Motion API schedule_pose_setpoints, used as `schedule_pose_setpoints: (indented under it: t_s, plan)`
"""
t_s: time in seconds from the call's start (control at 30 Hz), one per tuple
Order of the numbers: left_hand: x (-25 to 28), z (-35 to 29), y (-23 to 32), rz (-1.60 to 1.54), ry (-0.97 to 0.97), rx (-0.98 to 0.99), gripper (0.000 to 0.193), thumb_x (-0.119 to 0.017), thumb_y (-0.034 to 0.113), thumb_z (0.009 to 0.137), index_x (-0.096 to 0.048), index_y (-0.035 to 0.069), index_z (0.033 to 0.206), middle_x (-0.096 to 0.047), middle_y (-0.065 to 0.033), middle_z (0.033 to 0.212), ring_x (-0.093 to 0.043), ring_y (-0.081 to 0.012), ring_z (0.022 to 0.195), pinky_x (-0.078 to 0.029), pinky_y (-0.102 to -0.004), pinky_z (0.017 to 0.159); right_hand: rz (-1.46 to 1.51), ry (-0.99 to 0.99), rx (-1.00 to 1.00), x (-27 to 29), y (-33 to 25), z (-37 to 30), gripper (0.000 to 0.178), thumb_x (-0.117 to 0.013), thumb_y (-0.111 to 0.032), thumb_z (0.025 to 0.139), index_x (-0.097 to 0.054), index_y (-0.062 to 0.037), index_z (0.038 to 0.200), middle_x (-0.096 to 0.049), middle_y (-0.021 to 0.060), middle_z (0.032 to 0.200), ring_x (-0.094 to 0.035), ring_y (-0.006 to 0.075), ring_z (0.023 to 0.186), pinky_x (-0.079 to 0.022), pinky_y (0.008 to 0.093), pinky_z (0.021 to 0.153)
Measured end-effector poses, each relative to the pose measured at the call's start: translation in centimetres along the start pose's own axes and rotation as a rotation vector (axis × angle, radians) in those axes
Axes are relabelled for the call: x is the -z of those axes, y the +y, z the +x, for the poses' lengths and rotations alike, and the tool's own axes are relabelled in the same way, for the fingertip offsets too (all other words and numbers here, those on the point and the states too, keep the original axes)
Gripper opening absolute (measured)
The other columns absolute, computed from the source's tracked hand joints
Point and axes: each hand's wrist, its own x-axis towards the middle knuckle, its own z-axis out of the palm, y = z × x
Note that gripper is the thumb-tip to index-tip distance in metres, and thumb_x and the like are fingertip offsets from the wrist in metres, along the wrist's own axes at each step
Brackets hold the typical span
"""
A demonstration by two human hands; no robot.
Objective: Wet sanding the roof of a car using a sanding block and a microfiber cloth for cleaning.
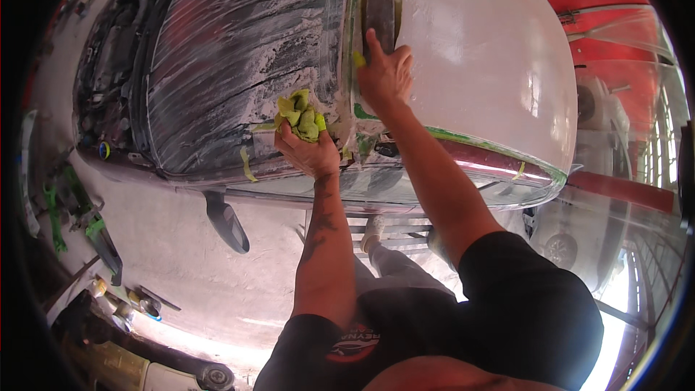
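My right hand (389, 80) is on a dark sanding block (380, 18), its index finger laid along the top. A brownish sheet shows beside the block, which lies on the pale car roof (478, 36) near its left edge. A bit of yellow shows at that hand's left side. My left hand (310, 152) is closed round a crumpled yellow-green cloth (300, 116) at the lower corner of the windshield (232, 51). The windshield is smeared with whitish streaks.
Green masking tape (463, 136) edges the roof. A side mirror (227, 223) juts out below the windshield. Under my feet is a slatted platform (402, 235). Loose car parts (101, 239) lie on the floor at left; another vehicle (565, 246) stands at right behind clear sheeting.
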Motion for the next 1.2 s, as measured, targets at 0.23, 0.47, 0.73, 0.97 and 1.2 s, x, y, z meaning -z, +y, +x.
schedule_pose_setpoints:
  t_s: [0.23,0.47,0.73,0.97,1.2]
  plan:
    - [-0.8,-0.1,1.0,-0.081,-0.007,0.005,0.076,-0.08,0.019,0.074,-0.038,0.01,0.137,-0.043,-0.0172,0.127,-0.046,-0.0405,0.118,-0.039,-0.0543,0.094,0.011,0.162,0.071,2.1,0.1,8.9,0.06,-0.059,-0.016,0.083,-0.05,-0.0305,0.141,-0.045,0.0227,0.114,-0.052,0.0393,0.104,-0.051,0.0473,0.082]
    - [0.0,-0.3,-1.4,0.005,-0.016,0.005,0.078,-0.08,0.018,0.074,-0.036,0.01,0.138,-0.041,-0.02,0.128,-0.046,-0.0426,0.118,-0.039,-0.0548,0.094,-0.031,-0.025,0.139,-0.5,0.1,-1.1,0.062,-0.063,-0.018,0.081,-0.05,-0.0295,0.141,-0.045,0.0216,0.109,-0.051,0.0407,0.104,-0.052,0.0457,0.08]
    - [-0.6,-0.3,0.2,-0.073,-0.026,-0.026,0.076,-0.079,0.016,0.075,-0.036,0.009,0.137,-0.042,-0.0188,0.126,-0.046,-0.0417,0.118,-0.039,-0.0542,0.093,-0.074,0.224,0.142,0.3,0.9,9.5,0.054,-0.06,-0.017,0.083,-0.053,-0.0252,0.136,-0.047,0.0227,0.111,-0.051,0.0404,0.104,-0.053,0.0458,0.079]
    - [-0.3,-0.2,-0.4,-0.072,-0.021,-0.022,0.078,-0.076,0.012,0.072,-0.035,0.009,0.138,-0.042,-0.0191,0.126,-0.046,-0.0418,0.118,-0.039,-0.0546,0.094,-0.013,0.054,0.184,0.7,1.1,3.4,0.055,-0.059,-0.017,0.084,-0.052,-0.0303,0.137,-0.047,0.0216,0.109,-0.051,0.0406,0.104,-0.051,0.0487,0.081]
    - [0.0,0.0,-0.5,-0.067,0.008,-0.05,0.077,-0.076,0.009,0.071,-0.036,0.007,0.137,-0.043,-0.0197,0.125,-0.046,-0.0425,0.116,-0.039,-0.0549,0.094,-0.094,0.096,0.12,0.4,1.7,5.2,0.055,-0.057,-0.02,0.087,-0.049,-0.0315,0.14,-0.048,0.0221,0.114,-0.052,0.0405,0.106,-0.053,0.0469,0.08]
